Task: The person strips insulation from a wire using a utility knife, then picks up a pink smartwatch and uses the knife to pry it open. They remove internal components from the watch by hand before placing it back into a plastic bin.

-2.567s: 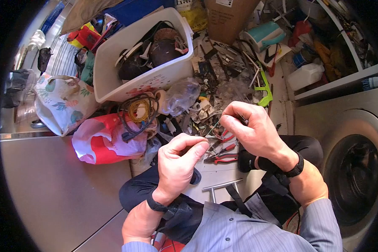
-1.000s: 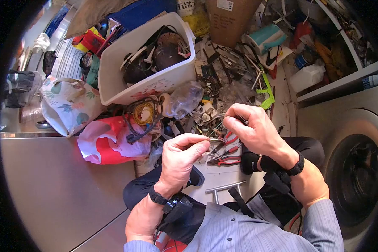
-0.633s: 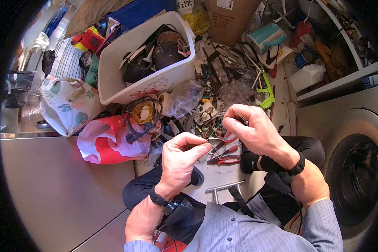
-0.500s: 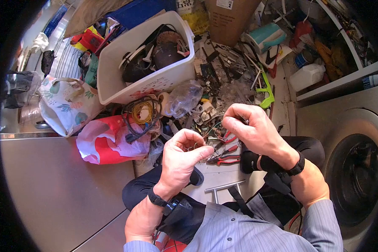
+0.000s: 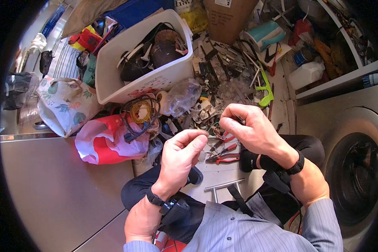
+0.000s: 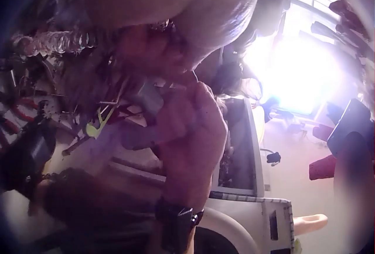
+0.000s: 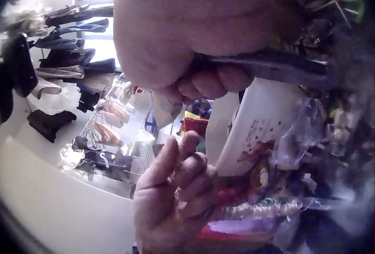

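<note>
"Two hands stand nearest; what is each grip doing?"

"The left hand point(image 5: 177, 161) pinches thumb to forefinger, apparently on a thin piece point(image 5: 207, 134) too small to name. The right hand point(image 5: 254, 131) is curled, thumb pressed to its fingers; from the right wrist, a long dark thing point(image 7: 275, 68) seems held there."

"Which way do they lie from each other?"

"The thin piece sits at the left fingertips, so that hand is nearer to it. The right grip is apart, to the right and slightly farther forward; I'd judge that gap decides the coming move. The dark thing's long axis runs along the curled fingers; I can't make out its tip."

"And the pose?"

"Both hands are raised over the floor point(image 5: 196, 193), fingertips turned inward."

"What's beyond?"

"Pliers point(image 5: 226, 160) with red handles on the floor, then a jumbled heap point(image 5: 216, 80), with a white tub point(image 5: 166, 77) at its left and a cardboard box point(image 5: 231, 21) at the back."
</note>
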Tool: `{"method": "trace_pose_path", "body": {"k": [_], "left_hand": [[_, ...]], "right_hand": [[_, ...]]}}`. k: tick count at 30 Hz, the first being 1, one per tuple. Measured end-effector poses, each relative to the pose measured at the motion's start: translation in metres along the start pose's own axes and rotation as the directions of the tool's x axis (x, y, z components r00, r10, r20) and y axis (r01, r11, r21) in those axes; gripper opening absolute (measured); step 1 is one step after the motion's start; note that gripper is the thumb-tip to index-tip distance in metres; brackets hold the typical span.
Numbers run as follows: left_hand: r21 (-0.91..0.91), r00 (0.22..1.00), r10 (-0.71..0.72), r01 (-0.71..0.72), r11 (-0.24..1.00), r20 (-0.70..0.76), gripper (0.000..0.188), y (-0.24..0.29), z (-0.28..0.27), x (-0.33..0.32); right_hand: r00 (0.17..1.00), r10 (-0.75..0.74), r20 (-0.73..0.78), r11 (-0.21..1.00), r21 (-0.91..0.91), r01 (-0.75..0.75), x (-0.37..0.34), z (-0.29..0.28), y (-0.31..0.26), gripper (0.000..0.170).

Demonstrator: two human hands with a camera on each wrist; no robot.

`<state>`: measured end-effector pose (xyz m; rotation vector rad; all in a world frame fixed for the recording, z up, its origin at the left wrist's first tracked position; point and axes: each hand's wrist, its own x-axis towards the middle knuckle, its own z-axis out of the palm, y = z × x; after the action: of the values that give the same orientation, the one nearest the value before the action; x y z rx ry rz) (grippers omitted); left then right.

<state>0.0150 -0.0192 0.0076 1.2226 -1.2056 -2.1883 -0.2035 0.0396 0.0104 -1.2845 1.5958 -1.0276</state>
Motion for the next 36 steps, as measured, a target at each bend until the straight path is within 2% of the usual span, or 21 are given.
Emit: {"method": "trace_pose_path", "body": {"k": [4,6,7,9,10,12,15,17,26,28,32,34,36], "left_hand": [[-0.005,1.000,-0.017,0.017,1.000,0.005,0.014,-0.002,-0.002,0.001],[-0.245,0.991,-0.054,0.083,0.966,0.122,0.019,-0.005,-0.005,0.003],[-0.245,0.991,-0.055,0.083,0.966,0.121,0.019,-0.005,-0.006,0.002],[-0.324,0.978,-0.102,0.158,0.933,0.182,0.035,-0.006,-0.007,0.002],[-0.324,0.978,-0.103,0.158,0.933,0.182,0.035,-0.005,-0.007,0.002],[-0.383,0.969,-0.155,0.219,0.898,0.192,0.051,-0.002,-0.007,0.000],[-0.387,0.960,-0.150,0.235,0.892,0.238,0.060,-0.001,-0.010,-0.001],[-0.382,0.958,-0.173,0.252,0.889,0.229,0.061,0.003,-0.008,-0.002],[-0.398,0.943,-0.199,0.297,0.868,0.268,0.059,0.006,-0.008,-0.007],[-0.391,0.944,-0.197,0.292,0.873,0.266,0.058,0.005,-0.008,-0.008],[-0.396,0.940,-0.204,0.303,0.867,0.272,0.057,0.006,-0.007,-0.009],[-0.398,0.939,-0.206,0.306,0.865,0.274,0.056,0.006,-0.008,-0.009],[-0.440,0.934,-0.148,0.288,0.851,0.324,0.044,0.001,-0.012,-0.009]], "right_hand": [[1.000,0.001,0.006,1.000,-0.019,-0.001,-0.002,-0.001,-0.004,0.019],[1.000,0.002,-0.020,1.000,-0.003,-0.002,-0.001,0.000,0.002,0.022],[0.999,0.003,-0.048,1.000,0.012,-0.002,0.000,0.001,0.004,0.024],[0.999,0.019,-0.042,1.000,0.010,-0.018,0.001,-0.002,0.002,0.025],[0.999,0.033,-0.037,0.999,0.008,-0.032,0.001,-0.002,0.001,0.026],[0.998,0.050,-0.034,0.999,0.006,-0.050,0.001,-0.002,0.002,0.026],[0.994,0.113,-0.004,0.993,0.029,-0.113,0.002,-0.004,-0.001,0.025],[0.987,0.161,0.022,0.985,0.050,-0.162,0.002,-0.005,-0.003,0.022],[0.992,0.130,0.003,0.992,-0.004,-0.130,0.005,0.001,0.002,0.024],[0.998,0.049,-0.036,0.997,-0.057,-0.051,0.005,0.004,0.007,0.028],[0.998,0.043,-0.040,0.996,-0.073,-0.046,0.006,0.004,0.007,0.028],[0.996,0.088,-0.026,0.994,-0.064,-0.090,0.007,0.004,0.005,0.028],[0.996,0.079,-0.039,0.995,-0.063,-0.081,0.006,0.004,0.004,0.027]]}}
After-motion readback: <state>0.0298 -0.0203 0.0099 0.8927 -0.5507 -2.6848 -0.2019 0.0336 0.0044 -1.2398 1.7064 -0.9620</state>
